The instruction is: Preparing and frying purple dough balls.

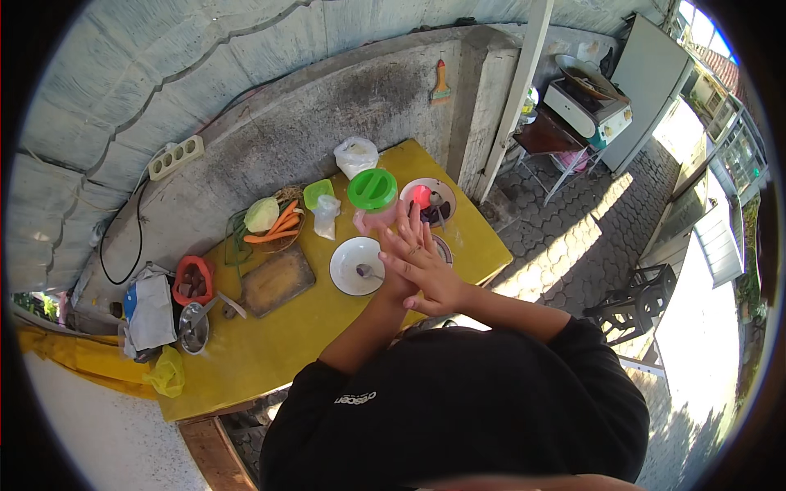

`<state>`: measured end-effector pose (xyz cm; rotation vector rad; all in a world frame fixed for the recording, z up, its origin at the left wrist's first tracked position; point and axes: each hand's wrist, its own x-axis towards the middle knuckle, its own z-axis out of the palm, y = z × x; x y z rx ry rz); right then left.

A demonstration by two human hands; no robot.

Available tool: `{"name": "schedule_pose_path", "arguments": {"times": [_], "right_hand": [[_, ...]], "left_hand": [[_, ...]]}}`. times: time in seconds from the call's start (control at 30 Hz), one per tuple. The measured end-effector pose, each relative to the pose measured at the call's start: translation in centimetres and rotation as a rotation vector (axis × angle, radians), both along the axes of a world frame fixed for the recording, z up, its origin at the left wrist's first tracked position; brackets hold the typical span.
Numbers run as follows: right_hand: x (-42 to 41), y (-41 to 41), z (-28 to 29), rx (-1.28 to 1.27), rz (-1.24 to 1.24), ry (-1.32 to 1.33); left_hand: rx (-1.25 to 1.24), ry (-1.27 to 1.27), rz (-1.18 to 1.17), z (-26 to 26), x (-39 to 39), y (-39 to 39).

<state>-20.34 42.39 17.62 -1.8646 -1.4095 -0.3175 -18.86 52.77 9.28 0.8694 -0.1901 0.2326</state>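
My right hand (428, 270) lies across my left hand (396, 283), palm against palm, over the front of the yellow table (276, 356). No object shows between them. The right fingers are spread; much of my left hand is hidden behind them. Just left of the hands is a white enamel bowl (347, 264) with a metal spoon (366, 270) in it. Beyond them stands a pink plastic jar with a green lid (373, 189). A second bowl (451, 195) holds a red-pink item (420, 196) and dark pieces. Another bowl (443, 248) is partly covered by my right hand.
Left of the bowls lie a wooden cutting board (279, 281), a basket with carrots (282, 222) and cabbage (261, 214), a red bag (194, 279), and a metal bowl (195, 337) with a knife (206, 310). A gas stove (586, 110) with a wok stands back right.
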Motion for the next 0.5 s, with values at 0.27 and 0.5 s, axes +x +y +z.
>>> {"name": "schedule_pose_path", "arguments": {"times": [0.27,0.5], "right_hand": [[4.3,-4.8,-2.7,-0.134,-0.064,0.021],[3.6,-2.5,-0.3,-0.148,0.189,0.029]], "left_hand": [[-0.644,0.197,0.049,5.4,-0.9,-4.8],[-0.421,0.232,0.057,5.0,-4.1,-6.4]]}}
